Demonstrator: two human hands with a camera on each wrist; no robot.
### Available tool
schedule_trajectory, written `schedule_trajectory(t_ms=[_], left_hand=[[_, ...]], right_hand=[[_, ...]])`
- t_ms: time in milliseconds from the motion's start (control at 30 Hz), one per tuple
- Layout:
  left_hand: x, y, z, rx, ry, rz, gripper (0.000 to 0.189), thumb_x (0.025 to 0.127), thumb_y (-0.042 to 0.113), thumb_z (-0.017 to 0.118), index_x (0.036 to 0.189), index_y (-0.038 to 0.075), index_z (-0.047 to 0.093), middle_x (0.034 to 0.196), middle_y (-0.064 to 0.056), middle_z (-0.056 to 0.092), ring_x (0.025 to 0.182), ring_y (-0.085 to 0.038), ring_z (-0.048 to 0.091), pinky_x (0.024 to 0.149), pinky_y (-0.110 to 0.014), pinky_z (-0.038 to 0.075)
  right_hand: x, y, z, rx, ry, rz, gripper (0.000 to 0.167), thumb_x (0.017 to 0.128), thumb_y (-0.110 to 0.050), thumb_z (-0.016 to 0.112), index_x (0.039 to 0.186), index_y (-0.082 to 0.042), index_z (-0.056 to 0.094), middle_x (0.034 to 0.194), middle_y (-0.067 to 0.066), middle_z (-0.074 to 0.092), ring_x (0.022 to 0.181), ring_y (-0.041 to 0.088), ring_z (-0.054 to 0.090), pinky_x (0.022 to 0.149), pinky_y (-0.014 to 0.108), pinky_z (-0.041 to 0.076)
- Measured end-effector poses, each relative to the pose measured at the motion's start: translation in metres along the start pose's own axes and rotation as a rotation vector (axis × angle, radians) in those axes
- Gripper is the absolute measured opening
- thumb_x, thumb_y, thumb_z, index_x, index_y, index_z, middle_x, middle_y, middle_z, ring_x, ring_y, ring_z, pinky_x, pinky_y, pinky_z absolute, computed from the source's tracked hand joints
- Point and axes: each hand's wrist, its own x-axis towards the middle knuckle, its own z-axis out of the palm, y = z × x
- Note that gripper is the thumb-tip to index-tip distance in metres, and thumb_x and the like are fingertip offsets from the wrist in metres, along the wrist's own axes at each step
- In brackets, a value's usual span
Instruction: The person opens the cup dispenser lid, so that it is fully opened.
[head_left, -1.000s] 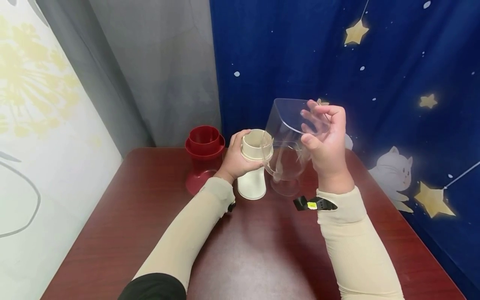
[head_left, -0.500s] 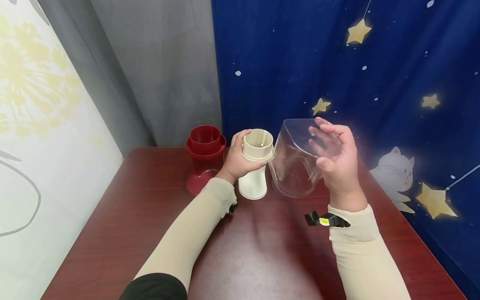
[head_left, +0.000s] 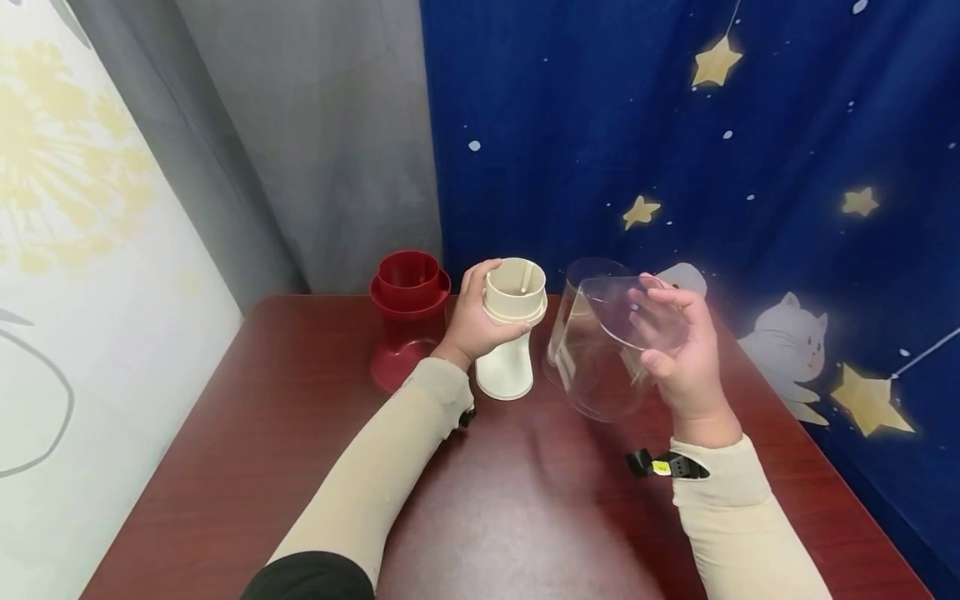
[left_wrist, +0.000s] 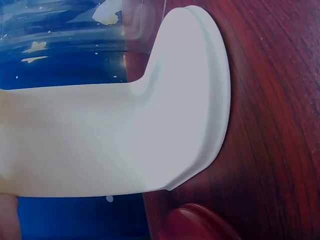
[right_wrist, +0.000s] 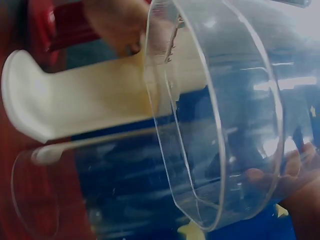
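In the head view my left hand [head_left: 476, 321] grips a cream plastic stand [head_left: 504, 367] just below its round, hollow top; fingers and thumb wrap the collar. The left wrist view shows the stand's column and flared foot [left_wrist: 185, 100] on the table. To the right, my right hand [head_left: 690, 358] holds a clear plastic container [head_left: 603, 383] at its flat-sided open rim, tilted toward me. Behind it a second clear container [head_left: 592, 265] stands upright beside the cream stand. Through the held container's wall, the right thumb [right_wrist: 256, 175] shows in the right wrist view.
A red stand [head_left: 408, 300] of the same shape is left of the left hand, near the table's back edge. The dark red wooden table [head_left: 465, 517] spreads in front. A blue starry curtain [head_left: 562, 125] and a grey curtain [head_left: 322, 150] hang behind.
The right hand has moved down and to the right with the clear container, exposing the second clear container behind it. The left hand keeps its grip on the cream stand.
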Motion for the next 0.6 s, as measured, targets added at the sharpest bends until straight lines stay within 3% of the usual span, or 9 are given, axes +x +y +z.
schedule_trajectory(t_ms=[400, 600], left_hand=[[-0.003, 0.000, 0.000, -0.013, -0.001, -0.014, 0.109, 0.063, 0.021, 0.100, 0.153, 0.027, 0.041, 0.157, -0.004, 0.039, 0.134, -0.024, 0.050, 0.109, -0.043, 0.052], [-0.002, 0.002, 0.000, -0.020, 0.002, 0.000, 0.108, 0.063, 0.020, 0.099, 0.153, 0.026, 0.041, 0.158, -0.006, 0.038, 0.135, -0.024, 0.050, 0.110, -0.042, 0.051]], right_hand=[[-0.023, 0.001, -0.041, -0.099, 0.004, 0.038, 0.065, 0.077, 0.000, 0.090, 0.132, 0.008, 0.058, 0.149, 0.018, 0.058, 0.132, 0.024, 0.064, 0.110, 0.027, 0.051], [-0.028, 0.002, -0.064, -0.162, 0.018, 0.051, 0.061, 0.076, 0.013, 0.079, 0.133, 0.010, 0.056, 0.148, 0.016, 0.058, 0.131, 0.020, 0.064, 0.109, 0.024, 0.050]])
